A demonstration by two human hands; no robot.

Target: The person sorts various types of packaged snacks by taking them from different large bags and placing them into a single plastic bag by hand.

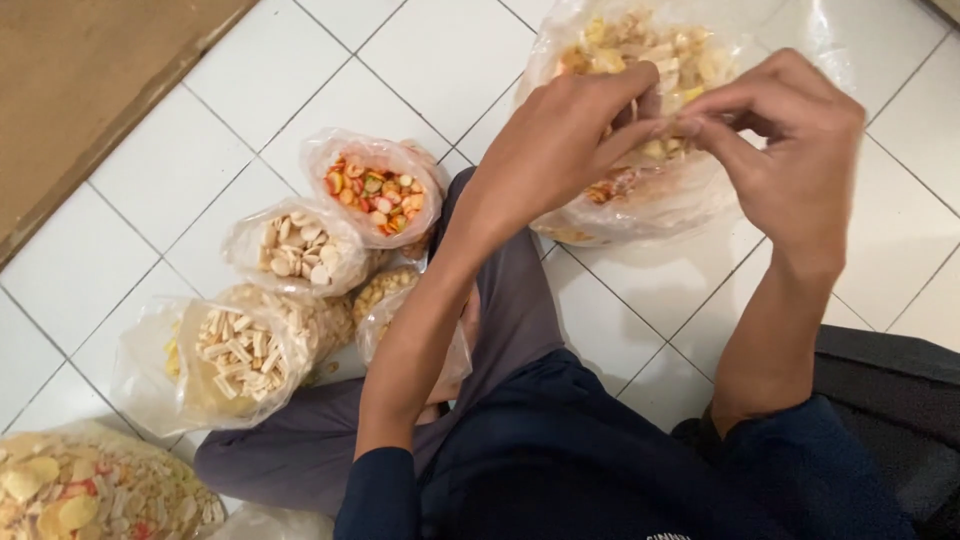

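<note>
- Now pinching together the mouth of the large clear plastic bag of mixed crackers on the tiled floor: left hand and right hand, each grip closed on the film.
- Not yet tied.
- Beside the leg, four smaller filled bags: orange-green chips, pale rounds, ridged sticks, another.

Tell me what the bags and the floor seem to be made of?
The bags look like thin clear plastic film: glossy, crinkled, contents showing through. The floor looks like glazed white ceramic tile: smooth sheen and dark grout lines, though the exact material is uncertain.
</note>
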